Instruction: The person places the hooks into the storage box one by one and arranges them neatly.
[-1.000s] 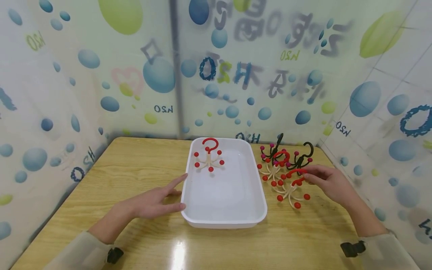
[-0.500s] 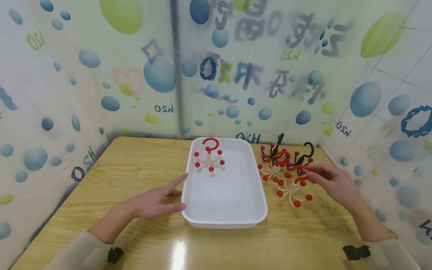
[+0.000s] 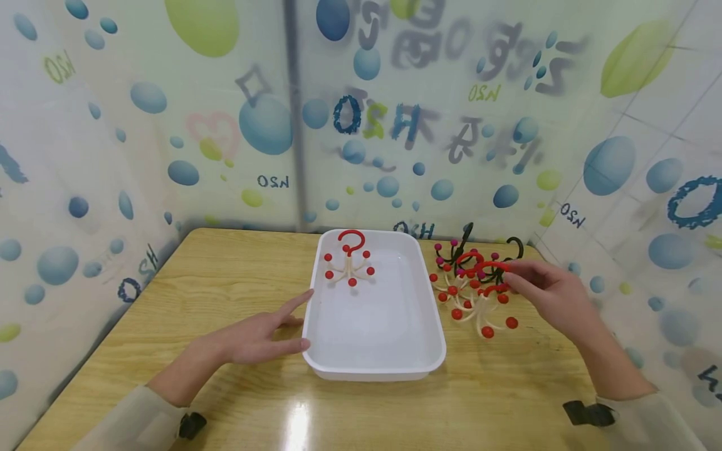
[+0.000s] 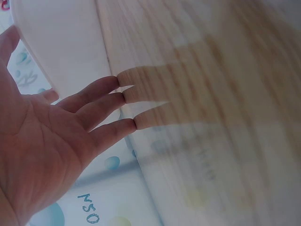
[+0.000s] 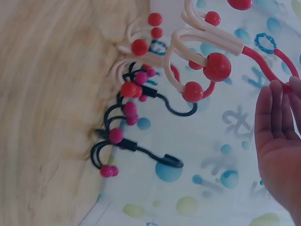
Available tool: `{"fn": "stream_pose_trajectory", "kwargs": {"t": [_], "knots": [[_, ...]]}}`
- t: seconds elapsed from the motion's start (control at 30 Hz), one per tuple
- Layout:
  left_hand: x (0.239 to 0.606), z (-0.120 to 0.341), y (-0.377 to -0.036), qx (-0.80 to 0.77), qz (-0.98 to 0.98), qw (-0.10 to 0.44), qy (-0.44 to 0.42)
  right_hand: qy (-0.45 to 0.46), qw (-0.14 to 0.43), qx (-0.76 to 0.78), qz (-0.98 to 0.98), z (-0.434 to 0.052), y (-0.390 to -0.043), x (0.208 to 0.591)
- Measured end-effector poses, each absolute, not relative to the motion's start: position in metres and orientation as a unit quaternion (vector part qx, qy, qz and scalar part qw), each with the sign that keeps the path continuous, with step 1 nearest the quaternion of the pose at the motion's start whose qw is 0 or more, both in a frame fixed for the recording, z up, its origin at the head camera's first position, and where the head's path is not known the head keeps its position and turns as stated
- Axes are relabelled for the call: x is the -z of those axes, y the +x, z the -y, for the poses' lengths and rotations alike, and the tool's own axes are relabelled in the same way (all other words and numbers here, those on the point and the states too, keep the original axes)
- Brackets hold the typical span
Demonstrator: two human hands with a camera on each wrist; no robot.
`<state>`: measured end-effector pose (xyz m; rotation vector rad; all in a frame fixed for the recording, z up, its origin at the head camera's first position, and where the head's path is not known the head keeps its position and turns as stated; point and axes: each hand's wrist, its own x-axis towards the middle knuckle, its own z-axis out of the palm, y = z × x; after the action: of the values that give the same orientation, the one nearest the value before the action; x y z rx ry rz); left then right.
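A cream multi-armed hanger (image 3: pixel 482 308) with red ball tips and a red hook is hanging tilted from the right hand (image 3: pixel 549 297), whose fingers are pinching its hook, with its lowest balls hovering just above the worktop (image 3: pixel 225 294). It is sitting right of the white tray (image 3: pixel 375 369), just in front of the other hangers (image 3: pixel 459 269).

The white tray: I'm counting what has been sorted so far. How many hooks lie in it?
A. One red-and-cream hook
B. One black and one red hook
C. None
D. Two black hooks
A: the head view shows a single red-and-cream hook in the far part of the tray, while the other hooks, black ones included, sit on the table to its right.
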<state>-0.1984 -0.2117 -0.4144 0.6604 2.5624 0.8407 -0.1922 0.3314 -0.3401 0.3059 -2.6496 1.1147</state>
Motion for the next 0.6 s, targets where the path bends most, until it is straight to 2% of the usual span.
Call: {"fn": "stream_pose_trajectory", "kwargs": {"t": [0.27,0.6], "knots": [[0.414,0.212,-0.200,-0.294,-0.909,0.181,0.231,0.116,0.131,-0.408,0.896,-0.290,-0.209,0.324],[0.415,0.212,-0.199,-0.296,-0.908,0.182,0.233,0.113,0.088,-0.446,0.884,-0.238,-0.256,0.312]]}}
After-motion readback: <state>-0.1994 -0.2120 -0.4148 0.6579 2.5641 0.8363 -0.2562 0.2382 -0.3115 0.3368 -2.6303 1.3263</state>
